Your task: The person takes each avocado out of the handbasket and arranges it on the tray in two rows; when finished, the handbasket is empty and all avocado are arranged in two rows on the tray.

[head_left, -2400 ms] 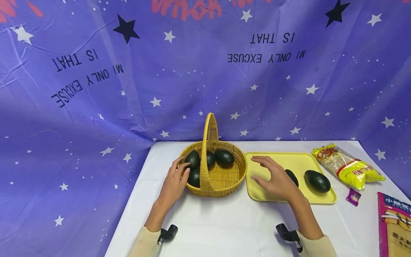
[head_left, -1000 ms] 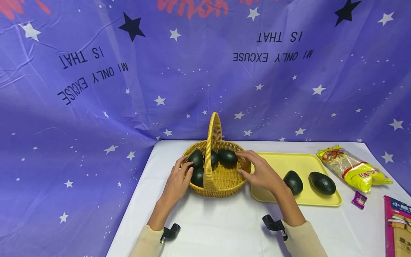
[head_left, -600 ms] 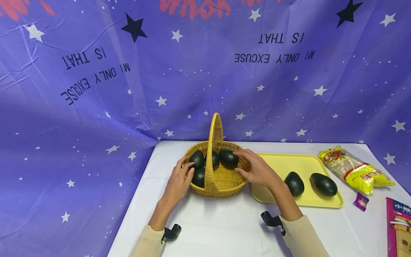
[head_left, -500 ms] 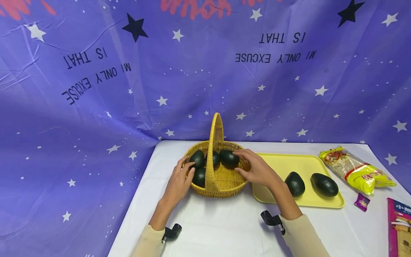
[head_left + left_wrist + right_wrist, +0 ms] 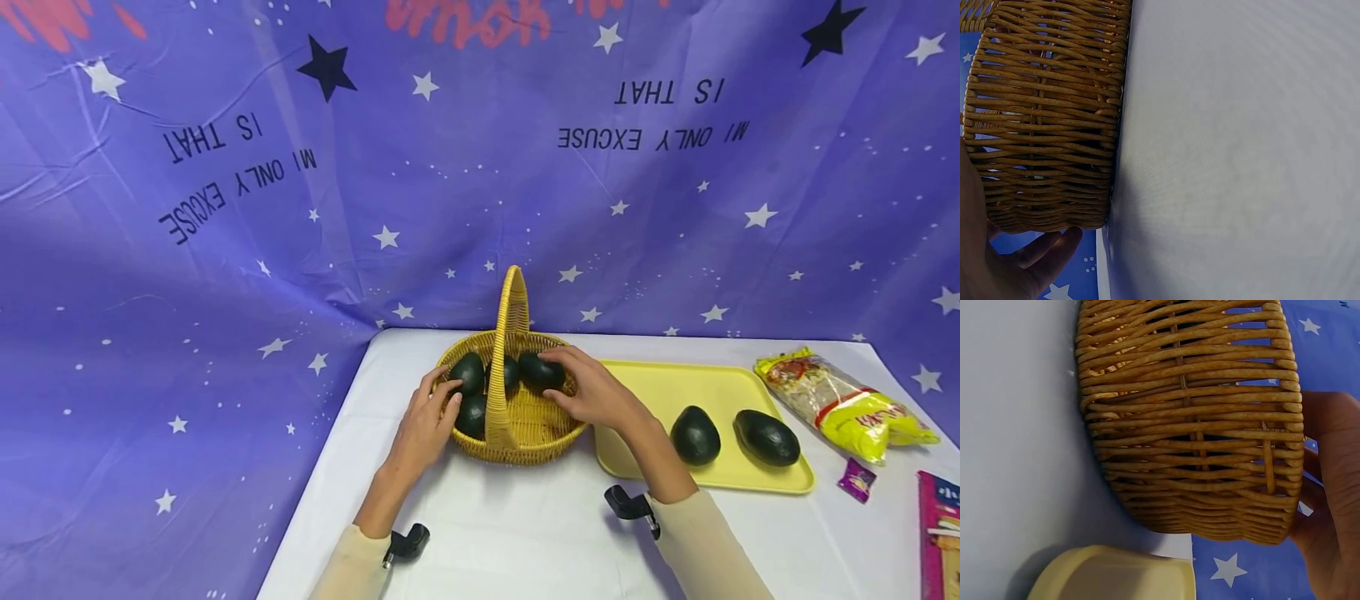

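Observation:
A yellow wicker basket (image 5: 517,454) with a tall arched handle (image 5: 507,333) holds several dark green avocados. My left hand (image 5: 422,427) grips the basket's left rim, its fingertips beside the avocados (image 5: 470,415) on that side. In the left wrist view, fingers (image 5: 1054,257) curl round the wicker wall. My right hand (image 5: 596,393) reaches over the right rim and holds the right end of an avocado (image 5: 534,372), index finger above and thumb below. From the right wrist, the basket wall (image 5: 1204,456) hides that avocado and the fingertips.
Right of the basket, a yellow tray (image 5: 712,379) bears two avocados, one (image 5: 696,436) nearer and another (image 5: 767,437) farther right. Beyond it lie a yellow snack bag (image 5: 843,406), a small purple packet (image 5: 857,480) and a pink-edged package (image 5: 937,533). A purple star-printed cloth (image 5: 480,167) hangs behind.
My right hand has moved left from over the tray into the basket and closed on the avocado at its right. My left hand stays on the basket's rim. The view has shifted slightly.

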The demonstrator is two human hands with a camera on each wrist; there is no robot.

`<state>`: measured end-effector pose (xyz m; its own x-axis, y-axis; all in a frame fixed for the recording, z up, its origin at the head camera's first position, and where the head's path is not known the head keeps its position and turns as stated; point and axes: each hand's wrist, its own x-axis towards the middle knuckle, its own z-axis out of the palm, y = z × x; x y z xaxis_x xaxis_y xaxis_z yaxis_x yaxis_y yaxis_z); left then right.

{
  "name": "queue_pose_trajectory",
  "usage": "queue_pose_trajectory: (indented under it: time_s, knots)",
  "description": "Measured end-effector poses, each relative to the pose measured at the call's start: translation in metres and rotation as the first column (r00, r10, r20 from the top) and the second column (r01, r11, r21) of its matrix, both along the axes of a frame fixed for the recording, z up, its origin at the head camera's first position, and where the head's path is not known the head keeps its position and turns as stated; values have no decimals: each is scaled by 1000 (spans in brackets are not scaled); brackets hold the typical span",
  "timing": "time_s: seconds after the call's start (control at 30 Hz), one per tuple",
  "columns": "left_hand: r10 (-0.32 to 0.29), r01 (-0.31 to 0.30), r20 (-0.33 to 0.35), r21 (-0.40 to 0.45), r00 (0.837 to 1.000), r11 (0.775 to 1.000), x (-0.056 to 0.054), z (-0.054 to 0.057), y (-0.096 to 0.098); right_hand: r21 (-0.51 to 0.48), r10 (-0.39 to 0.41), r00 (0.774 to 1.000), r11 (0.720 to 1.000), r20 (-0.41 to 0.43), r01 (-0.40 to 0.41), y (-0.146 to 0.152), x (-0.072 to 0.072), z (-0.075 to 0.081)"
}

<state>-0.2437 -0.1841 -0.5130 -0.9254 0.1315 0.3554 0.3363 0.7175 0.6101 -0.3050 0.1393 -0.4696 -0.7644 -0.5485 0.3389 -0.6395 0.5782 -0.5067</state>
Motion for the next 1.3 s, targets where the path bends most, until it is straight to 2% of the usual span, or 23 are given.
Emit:
queue_pose_trajectory:
  time_s: [0.53,0.73,0.93,1.3]
  knots:
    - [1,-1,1,-7,1000,1000,1,0,-1,64,-16,1000,998,23,15,-13,-13,-3]
    - [-1,1,2,-4,1000,1000,1,1,0,117,-84,995,990,46,78,-19,-16,-4]
    - [4,-4,-3,-11,1000,1000,0,2,1,148,-129,992,981,14,125,-23,-17,-4]
    - [5,-4,2,-21,1000,1000,2,1,1,197,-123,992,972,-29,126,-27,-17,-7]
